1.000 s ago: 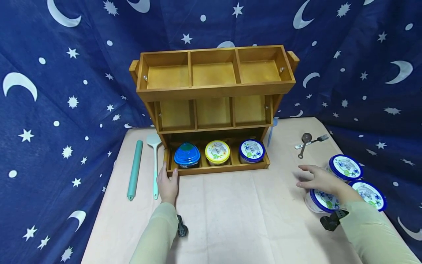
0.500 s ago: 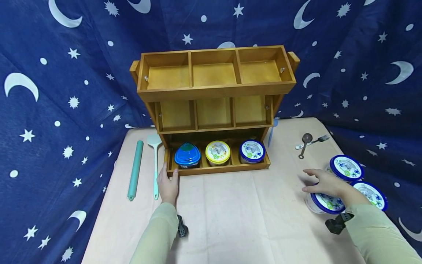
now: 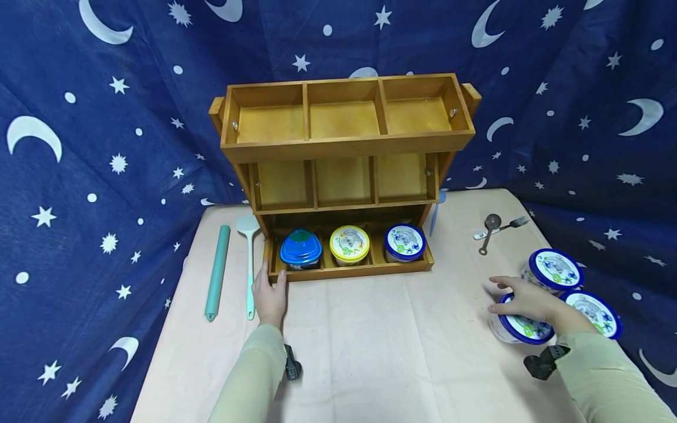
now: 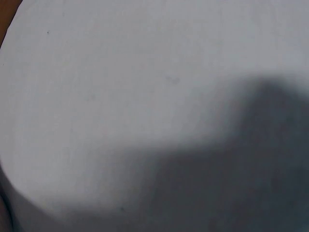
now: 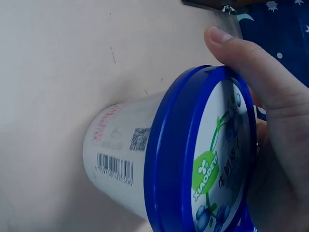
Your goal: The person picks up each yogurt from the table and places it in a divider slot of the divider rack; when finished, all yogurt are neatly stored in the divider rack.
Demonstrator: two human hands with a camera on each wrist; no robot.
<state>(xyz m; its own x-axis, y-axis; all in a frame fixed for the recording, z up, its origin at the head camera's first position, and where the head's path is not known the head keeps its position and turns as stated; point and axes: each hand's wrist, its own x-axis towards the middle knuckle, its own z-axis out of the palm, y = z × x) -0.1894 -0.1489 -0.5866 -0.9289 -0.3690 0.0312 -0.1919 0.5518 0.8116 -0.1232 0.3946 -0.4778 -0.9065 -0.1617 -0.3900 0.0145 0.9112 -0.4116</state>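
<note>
In the head view, my left hand touches the front left corner of a three-tier wooden rack. Its fingers lie along the rack's side and its thumb is at the front edge. My right hand is spread over a white tub with a blue lid. From the right wrist, the same tub stands upright on the table, with the thumb stretched past its lid rim. The fingers beyond are mostly hidden. Only tablecloth, shadow and a sliver of wood show in the left wrist view.
Two more blue-lidded tubs stand at the right edge. The bottom tier holds a blue-topped container, a yellow-lidded tub and a blue-lidded tub. A teal roll, spatula, scoop and fork lie around.
My right hand has moved slightly right and down over the nearest blue-lidded tub. My left hand stays at the rack's corner.
</note>
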